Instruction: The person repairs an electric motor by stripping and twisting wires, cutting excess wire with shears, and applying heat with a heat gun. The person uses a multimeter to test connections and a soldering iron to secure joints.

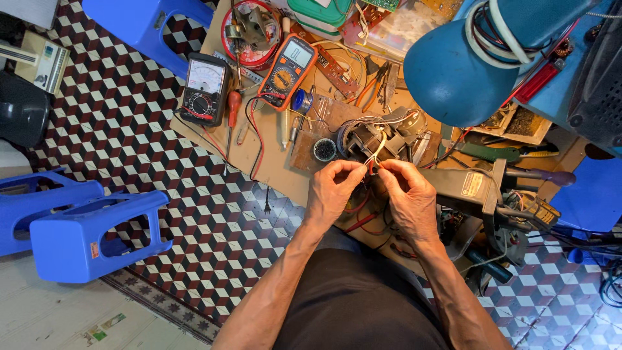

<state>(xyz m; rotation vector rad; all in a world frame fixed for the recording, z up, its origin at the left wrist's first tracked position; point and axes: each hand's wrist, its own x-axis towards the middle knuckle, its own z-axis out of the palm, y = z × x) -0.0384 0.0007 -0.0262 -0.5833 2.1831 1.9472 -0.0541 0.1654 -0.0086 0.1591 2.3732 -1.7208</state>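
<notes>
Both hands up over the low wooden table (227,146), fingertips nearly meeting. Left hand (332,194) pinching pale wires (374,154); right hand (407,198) pinching the same bundle from the other side, a red lead between. Just beyond the grip, a small motor (376,137) with wiring loose, not yet closed up. Farther left of the grip, an orange multimeter (288,71), a black analogue meter (203,87) and a red-handled screwdriver (232,113) lying unheld. By appearance, midway: leads in hand, testing tools idle.

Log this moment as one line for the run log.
left hand: pinching wires | right hand: pinching same wires | wires lead to motor | orange multimeter untouched
</notes>
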